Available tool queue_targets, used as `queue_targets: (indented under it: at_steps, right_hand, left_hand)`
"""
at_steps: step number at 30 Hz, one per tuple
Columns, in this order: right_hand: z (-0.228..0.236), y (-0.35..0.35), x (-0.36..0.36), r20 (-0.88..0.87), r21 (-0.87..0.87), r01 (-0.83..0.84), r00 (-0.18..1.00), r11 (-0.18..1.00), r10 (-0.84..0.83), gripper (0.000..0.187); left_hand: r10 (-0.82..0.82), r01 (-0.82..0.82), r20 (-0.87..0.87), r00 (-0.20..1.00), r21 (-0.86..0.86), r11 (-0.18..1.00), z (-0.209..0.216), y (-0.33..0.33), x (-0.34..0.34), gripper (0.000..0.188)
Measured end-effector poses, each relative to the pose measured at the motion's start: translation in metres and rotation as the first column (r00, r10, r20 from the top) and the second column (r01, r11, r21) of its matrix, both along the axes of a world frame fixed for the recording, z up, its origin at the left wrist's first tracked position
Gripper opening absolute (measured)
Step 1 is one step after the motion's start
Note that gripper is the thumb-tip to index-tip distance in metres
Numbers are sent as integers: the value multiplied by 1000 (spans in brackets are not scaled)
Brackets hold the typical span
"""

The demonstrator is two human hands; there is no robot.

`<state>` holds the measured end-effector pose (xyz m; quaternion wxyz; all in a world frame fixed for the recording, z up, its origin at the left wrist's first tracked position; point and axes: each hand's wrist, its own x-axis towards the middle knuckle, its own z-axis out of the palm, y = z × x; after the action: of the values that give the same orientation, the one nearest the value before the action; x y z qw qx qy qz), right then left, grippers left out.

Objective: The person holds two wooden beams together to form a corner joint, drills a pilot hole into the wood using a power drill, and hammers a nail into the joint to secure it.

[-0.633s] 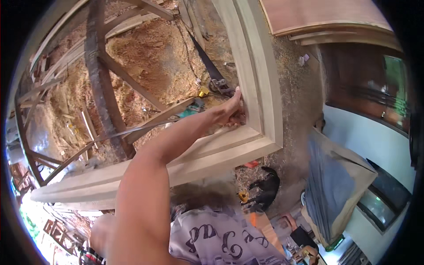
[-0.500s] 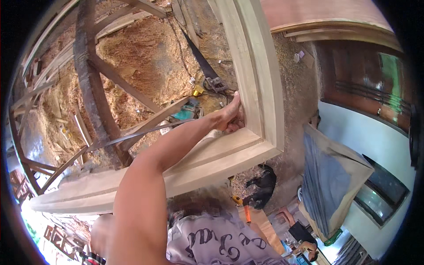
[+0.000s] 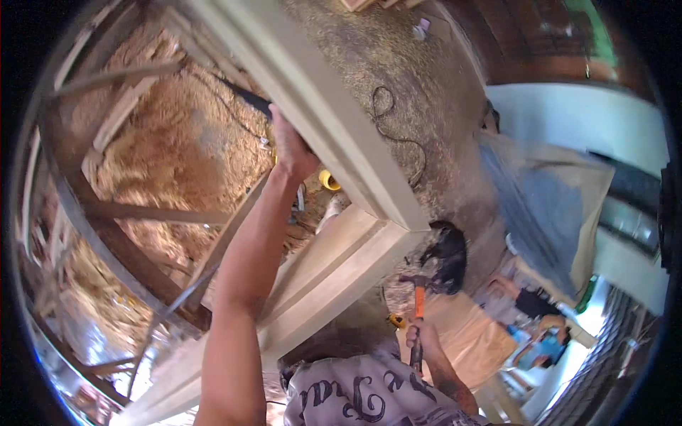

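Observation:
A large pale wooden frame [image 3: 334, 145] slants across the view, its two grooved members meeting in a mitred corner [image 3: 405, 226]. My left hand [image 3: 293, 145] is closed on the inner edge of its long upper member, some way from the corner; the beam hides part of the fingers. Lower right, in front of my printed shirt [image 3: 369, 390], my right hand [image 3: 420, 334] grips a claw hammer [image 3: 419, 302] by its dark and orange handle. The hammer stands head up, apart from the frame, just below the corner.
Wood shavings [image 3: 170, 135] and dark timber braces [image 3: 163, 213] fill the left. A saw blade [image 3: 245, 96] is partly hidden behind the frame. A cord [image 3: 408, 142] curls on the floor. At right are a draped sheet [image 3: 533, 206] and a person in blue [image 3: 543, 344].
My left hand has slid along the member, away from the corner. My right hand has come into view with the hammer. The frame appears shifted left and more slanted.

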<state>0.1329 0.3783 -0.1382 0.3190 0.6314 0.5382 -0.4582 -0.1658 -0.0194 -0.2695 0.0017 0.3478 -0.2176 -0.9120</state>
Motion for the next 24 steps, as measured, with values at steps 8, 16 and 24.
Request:
queue_targets:
  at_steps: [8,16,24]
  right_hand:
    - [-1,-171,-35,-246,-551,354,797,756,-552,10]
    - [1,-184,-12,-286,-574,442,681,689,-674,7]
    - [7,-130,-17,-314,-761,34,854,647,-414,16]
  left_hand:
    - [120,6,-460,880,264,964,-127,-23,-10,59]
    - [-70,153,-549,833,107,982,-103,-26,-9,52]
    - [-204,239,133,970,-368,899,-46,-43,0,37]
